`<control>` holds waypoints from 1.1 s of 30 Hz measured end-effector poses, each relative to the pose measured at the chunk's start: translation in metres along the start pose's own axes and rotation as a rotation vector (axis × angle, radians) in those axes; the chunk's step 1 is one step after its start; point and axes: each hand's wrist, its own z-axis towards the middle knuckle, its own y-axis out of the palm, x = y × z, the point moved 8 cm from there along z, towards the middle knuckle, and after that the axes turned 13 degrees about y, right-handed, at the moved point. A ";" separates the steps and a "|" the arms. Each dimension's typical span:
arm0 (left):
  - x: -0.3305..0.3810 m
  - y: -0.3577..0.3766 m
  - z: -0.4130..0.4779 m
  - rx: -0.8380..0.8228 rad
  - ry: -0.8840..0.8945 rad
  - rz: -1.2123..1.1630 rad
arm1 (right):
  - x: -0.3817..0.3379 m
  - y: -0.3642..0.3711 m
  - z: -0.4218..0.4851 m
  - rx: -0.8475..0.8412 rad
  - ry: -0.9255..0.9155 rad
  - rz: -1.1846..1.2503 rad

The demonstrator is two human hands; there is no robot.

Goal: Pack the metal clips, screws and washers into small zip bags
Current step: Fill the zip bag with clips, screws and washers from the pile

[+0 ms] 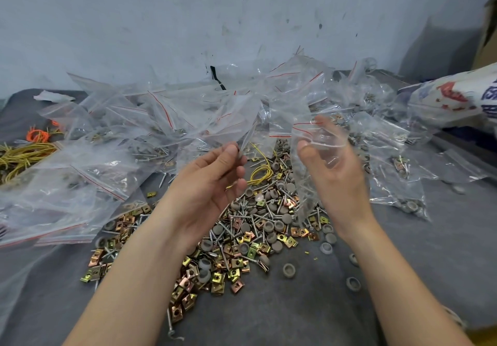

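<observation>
Clear plastic zip bag with a red seal line (304, 179) hangs mouth-up in the right hand (338, 179), whose blurred fingers curl round it. Just beside it the left hand (209, 187), palm up, pinches a small grey piece (238, 151) between thumb and forefinger, above the heap of brassy metal clips, screws and grey caps (255, 227).

Single head cam, wide-angle. Looks fwd + down across table (295, 308) to wall (242, 9) behind. Close range: forearms enter from btm edge, left hand (212, 181) + right hand (333, 173) mid-frame.
</observation>
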 end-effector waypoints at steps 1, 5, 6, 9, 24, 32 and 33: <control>0.003 0.002 0.000 -0.017 0.020 0.018 | -0.001 0.001 0.000 -0.009 -0.006 -0.006; 0.020 0.005 -0.001 -0.017 0.199 0.301 | -0.003 0.007 -0.002 -0.064 -0.052 -0.063; 0.027 0.007 -0.002 -0.010 0.259 0.387 | -0.003 0.010 -0.004 -0.081 -0.065 -0.094; 0.048 0.021 -0.006 -0.040 0.452 0.628 | -0.001 0.019 -0.009 -0.132 -0.105 -0.203; 0.054 0.028 -0.004 -0.088 0.529 0.888 | 0.000 0.029 -0.012 -0.197 -0.139 -0.266; -0.007 -0.013 0.015 -0.175 0.323 1.348 | 0.001 0.009 -0.005 -0.061 -0.079 -0.069; -0.012 -0.013 0.016 -0.208 0.321 1.409 | 0.001 0.007 -0.004 -0.046 -0.077 -0.050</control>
